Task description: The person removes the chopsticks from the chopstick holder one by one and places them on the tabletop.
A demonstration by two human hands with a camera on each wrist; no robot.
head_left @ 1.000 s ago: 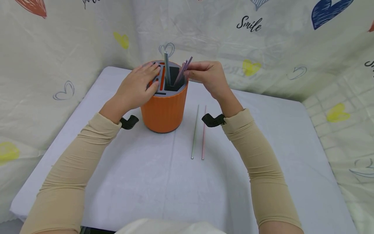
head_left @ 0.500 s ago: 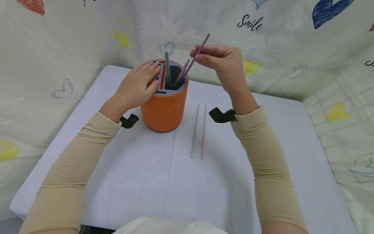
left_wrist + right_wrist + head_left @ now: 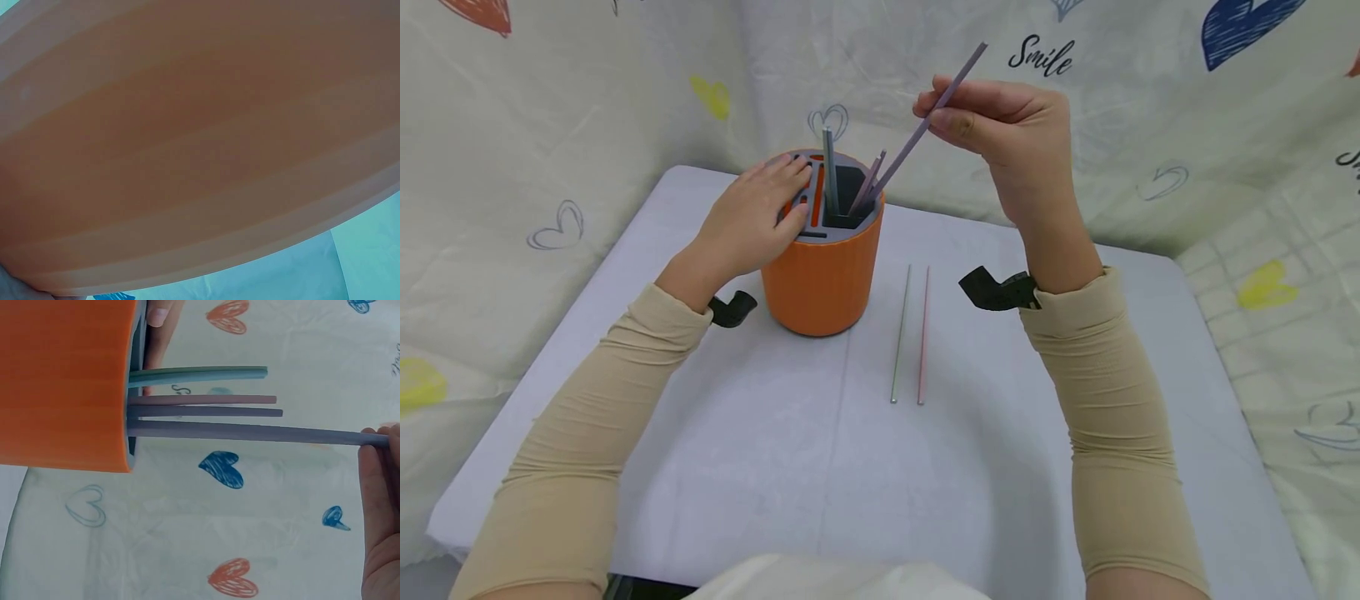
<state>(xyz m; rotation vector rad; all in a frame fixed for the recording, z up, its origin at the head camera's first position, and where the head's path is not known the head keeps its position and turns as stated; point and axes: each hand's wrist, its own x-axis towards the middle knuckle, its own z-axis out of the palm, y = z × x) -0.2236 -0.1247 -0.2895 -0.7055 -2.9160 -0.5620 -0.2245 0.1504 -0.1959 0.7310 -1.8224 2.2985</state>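
Note:
An orange ribbed pot-shaped holder (image 3: 820, 287) with a grey slotted top stands on the table. Across the left part of that top rests my left hand (image 3: 748, 217), fingers spread; its wrist view is filled by the orange wall (image 3: 200, 144). Between thumb and fingertips my right hand (image 3: 1026, 146) pinches a long purple stick (image 3: 932, 117), slanted, its lower end still inside the holder's dark compartment. Beside it in the right wrist view are a shorter-showing purple stick (image 3: 206, 412), a pinkish stick (image 3: 212, 399) and blue-green sticks (image 3: 206, 374), all projecting from the opening.
A thin green stick (image 3: 899, 342) and a thin pink stick (image 3: 923, 342) lie parallel on the white table (image 3: 760, 467), right of the holder. Behind the table hangs a pale curtain (image 3: 925, 50) printed with hearts and lettering.
My right hand has risen and moved right, drawing the purple stick farther up out of the holder. My left hand has stayed on the holder's top.

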